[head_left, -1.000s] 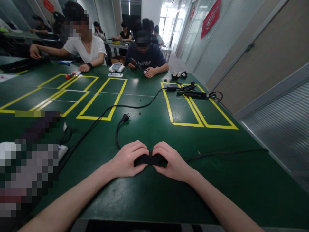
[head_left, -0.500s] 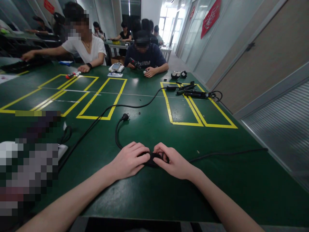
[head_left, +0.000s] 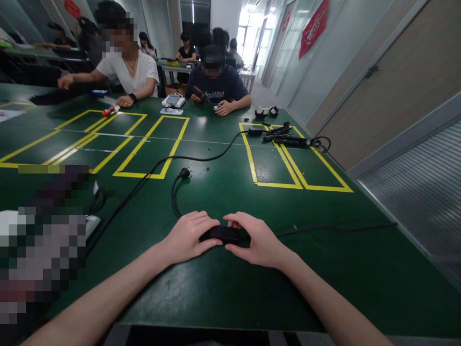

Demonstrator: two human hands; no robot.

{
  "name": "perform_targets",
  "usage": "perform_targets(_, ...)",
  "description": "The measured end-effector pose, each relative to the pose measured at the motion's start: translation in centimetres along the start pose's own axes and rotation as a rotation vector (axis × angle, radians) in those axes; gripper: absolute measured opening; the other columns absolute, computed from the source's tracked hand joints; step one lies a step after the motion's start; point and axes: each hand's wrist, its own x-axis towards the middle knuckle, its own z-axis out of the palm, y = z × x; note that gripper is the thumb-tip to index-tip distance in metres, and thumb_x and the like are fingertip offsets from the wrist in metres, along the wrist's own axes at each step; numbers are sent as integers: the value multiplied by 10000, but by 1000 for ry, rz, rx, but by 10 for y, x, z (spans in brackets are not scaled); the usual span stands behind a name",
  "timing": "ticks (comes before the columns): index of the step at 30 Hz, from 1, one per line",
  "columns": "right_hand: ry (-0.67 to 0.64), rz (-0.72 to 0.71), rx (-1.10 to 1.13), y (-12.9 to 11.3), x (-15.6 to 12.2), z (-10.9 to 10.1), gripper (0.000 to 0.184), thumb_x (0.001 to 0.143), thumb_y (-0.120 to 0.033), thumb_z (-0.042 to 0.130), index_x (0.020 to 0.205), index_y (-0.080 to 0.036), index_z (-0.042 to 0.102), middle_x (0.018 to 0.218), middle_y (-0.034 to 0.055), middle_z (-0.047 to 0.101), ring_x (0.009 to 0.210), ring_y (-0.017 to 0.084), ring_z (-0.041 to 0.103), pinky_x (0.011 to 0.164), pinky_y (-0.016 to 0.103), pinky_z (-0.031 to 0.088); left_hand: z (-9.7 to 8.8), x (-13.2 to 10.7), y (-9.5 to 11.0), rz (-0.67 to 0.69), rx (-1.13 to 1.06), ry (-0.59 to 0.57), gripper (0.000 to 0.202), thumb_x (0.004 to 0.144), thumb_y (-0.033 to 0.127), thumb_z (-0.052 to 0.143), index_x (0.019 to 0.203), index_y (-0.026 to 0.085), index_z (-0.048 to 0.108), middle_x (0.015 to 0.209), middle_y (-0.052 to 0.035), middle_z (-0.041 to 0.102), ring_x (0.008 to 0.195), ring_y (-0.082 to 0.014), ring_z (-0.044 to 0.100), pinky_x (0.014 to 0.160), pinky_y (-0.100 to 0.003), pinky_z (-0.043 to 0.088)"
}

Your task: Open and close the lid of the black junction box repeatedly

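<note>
A black power adapter brick [head_left: 224, 234] lies on the green table [head_left: 230, 192] close in front of me. My left hand [head_left: 189, 236] grips its left end with curled fingers. Closed on its right end is my right hand [head_left: 256, 239]. One black cord [head_left: 174, 194] curves from the brick's left side up to a plug [head_left: 185, 172]. Another thin cord [head_left: 338, 229] runs from the right end toward the table's right edge.
A long black cable [head_left: 154, 168] crosses the table among yellow tape rectangles [head_left: 151, 144]. More black adapters and cords [head_left: 291, 139] lie at the far right. Two people sit across the table, one in white [head_left: 126, 72], one in dark blue [head_left: 216, 84]. A blurred-out area covers the near left.
Both hands have turned the brick between them so its flat top now shows, and my fingers have shifted along it. The person in white has drawn the outstretched arm inward.
</note>
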Motion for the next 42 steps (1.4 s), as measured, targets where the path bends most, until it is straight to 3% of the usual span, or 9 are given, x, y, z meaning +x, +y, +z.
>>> perform_targets(4, 1, -21, -13, -1, 1, 2, 129, 913, -219, 702, 1033, -216, 653, 940, 61, 711, 878, 230, 650, 763, 355, 525, 0, 1, 2, -16, -38, 5, 312, 1006, 458, 623, 1122, 173, 678, 969, -82, 742, 888, -225, 685, 771, -336, 534)
perform_targets(19, -5, -45, -132, -1, -1, 5, 152, 979, -295, 660, 1083, -189, 691, 936, 79, 741, 826, 224, 669, 730, 349, 524, 0, 3, 8, -53, -63, -45, 222, 990, 380, 639, 1054, 168, 647, 974, -76, 726, 882, -227, 659, 751, -334, 511)
perform_targets(23, -11, -70, -137, -1, -2, 4, 295, 1003, -310, 617, 1272, -189, 636, 1047, 98, 750, 892, 231, 679, 792, 367, 555, -1, 4, 7, -76, -39, -61, 229, 1015, 393, 607, 1012, 168, 649, 948, -71, 718, 864, -224, 641, 735, -331, 504)
perform_targets(29, -140, -70, -118, -4, -1, -1, 530, 985, -255, 645, 1495, -235, 500, 1198, 102, 709, 1052, 245, 679, 879, 378, 580, -2, 4, 6, -73, -30, -48, 240, 1021, 400, 606, 1036, 168, 668, 929, -61, 718, 850, -221, 641, 728, -327, 502)
perform_targets(33, -213, -35, -179, -5, -1, 2, 664, 967, -306, 687, 1576, -281, 423, 1225, 91, 677, 989, 233, 700, 813, 357, 595, 0, 3, 3, -81, -29, -30, 249, 1014, 408, 612, 1055, 170, 676, 946, -66, 730, 854, -220, 655, 770, -342, 523)
perform_targets(36, -242, 9, -213, -7, -3, 2, 579, 978, -299, 663, 1532, -290, 498, 1205, 82, 674, 899, 214, 709, 748, 333, 592, -1, 2, 0, -82, -20, 10, 308, 1010, 425, 611, 1167, 165, 661, 987, -79, 739, 884, -231, 669, 819, -381, 543)
perform_targets(38, -192, 35, -157, -8, -4, -4, 538, 979, -292, 647, 1505, -274, 537, 1182, 84, 684, 895, 214, 707, 763, 337, 592, -5, 1, 0, -56, 15, 93, 349, 1010, 415, 608, 1267, 179, 628, 1102, -104, 735, 996, -256, 673, 897, -420, 546)
perform_targets(42, 157, 218, 148, -2, -4, -33, 471, 961, -364, 643, 1418, -254, 630, 1136, 94, 713, 942, 233, 687, 789, 350, 594, -16, -2, 0, -5, 127, 450, 416, 1007, 308, 601, 1412, 233, 543, 1403, -136, 611, 1291, -305, 569, 1094, -501, 469)
